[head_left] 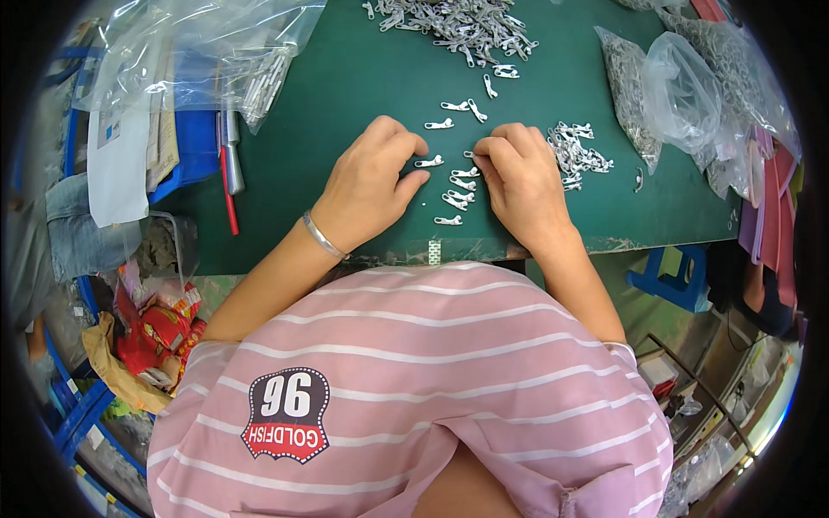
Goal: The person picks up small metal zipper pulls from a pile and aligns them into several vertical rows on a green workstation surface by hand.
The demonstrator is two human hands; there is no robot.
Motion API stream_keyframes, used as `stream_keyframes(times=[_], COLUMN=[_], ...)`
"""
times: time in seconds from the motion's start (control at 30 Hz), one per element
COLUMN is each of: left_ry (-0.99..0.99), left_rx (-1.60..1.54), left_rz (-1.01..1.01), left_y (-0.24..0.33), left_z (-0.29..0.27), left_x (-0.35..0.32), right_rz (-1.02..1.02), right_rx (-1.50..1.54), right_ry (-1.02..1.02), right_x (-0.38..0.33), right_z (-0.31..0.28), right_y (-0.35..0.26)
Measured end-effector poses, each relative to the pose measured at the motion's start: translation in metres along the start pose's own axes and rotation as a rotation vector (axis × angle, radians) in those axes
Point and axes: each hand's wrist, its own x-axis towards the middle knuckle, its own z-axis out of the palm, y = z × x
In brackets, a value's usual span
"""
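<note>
I see right hand [521,177] grip pinched together on one zipper puller [469,155] at its 9 o'clock, flat on the desk [345,86] | left hand [373,180] fingers loosely curled, thumb touching another puller [429,161], likely to steady it | sorted pullers [456,197] between hands, small heap [577,154] at 3 o'clock, big pile [458,26] at 12 o'clock within reach.

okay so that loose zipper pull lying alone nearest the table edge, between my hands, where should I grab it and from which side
Probably pinch the zipper pull across its narrow middle, coming straight down from above. It lies flat on the green table, lengthwise left to right, with bare mat around it and both long edges exposed.
</note>
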Motion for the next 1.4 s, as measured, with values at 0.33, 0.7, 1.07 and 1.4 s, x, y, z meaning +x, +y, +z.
stream_keyframes(times=[0.33, 0.7, 1.07, 1.4], left_ry=[0.061, 0.075, 0.016, 0.056], left_rx=[0.044, -0.101, -0.067, -0.114], left_rz=[0.123, -0.045, 0.022, -0.021], left_y=[-0.007, -0.010, -0.005, -0.012], left_z=[0.004, -0.013, 0.000, -0.003], left_x=[0.000, -0.007, 0.008, 0.008], right_rz=[-0.075, -0.087, -0.049, 0.074], right_rx=[0.038, -0.048, -0.074, -0.088], right_ry=[-0.016, 0.022, 0.081, 0.069], right_x=[0.022, 0.021, 0.040, 0.040], right_z=[0.004, 0.003, 0.008, -0.021], right_y=[-0.004, 0.004, 0.013, 0.036])
